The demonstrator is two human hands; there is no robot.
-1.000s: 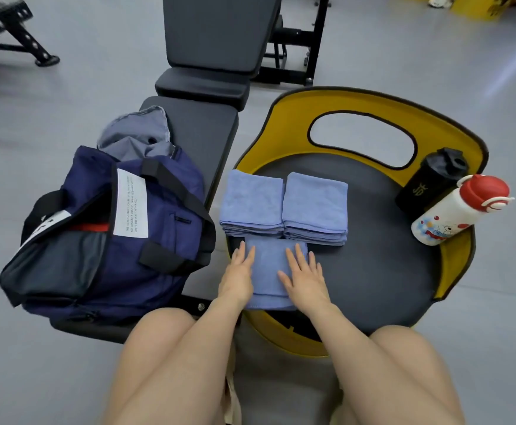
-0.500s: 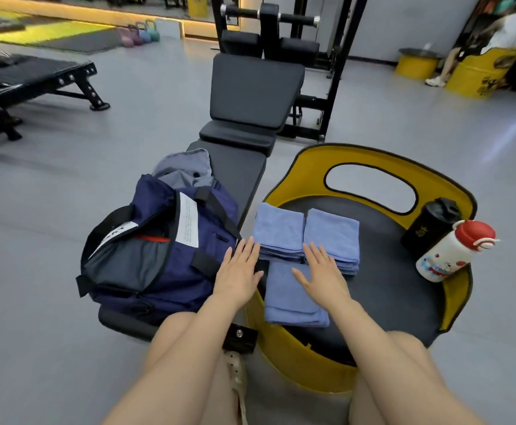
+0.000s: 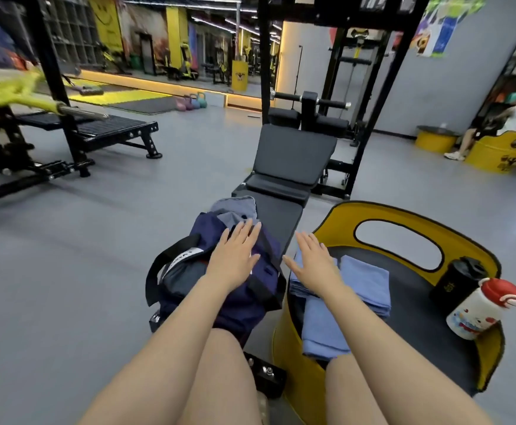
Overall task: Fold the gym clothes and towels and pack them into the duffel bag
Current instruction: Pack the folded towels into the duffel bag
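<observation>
Hovering flat, fingers straight, holding nothing: my left hand (image 3: 235,254) over the navy fabric duffel bag (image 3: 219,283) on the black padded bench (image 3: 276,214), apparently ready to open it. My right hand (image 3: 315,265) likewise, above the folded blue terry towels (image 3: 365,283) stacked on the yellow-rimmed black seat (image 3: 403,216), beside the bag for packing.

My navy duffel bag (image 3: 238,305) sits unzipped on the bench; three folded blue towels (image 3: 364,283) lie beside it.

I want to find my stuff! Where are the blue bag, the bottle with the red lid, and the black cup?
blue bag (image 3: 244,305), head view, on its navy side panel.
bottle with the red lid (image 3: 472,314), head view, on its white body.
black cup (image 3: 456,282), head view, on its dark side.
</observation>
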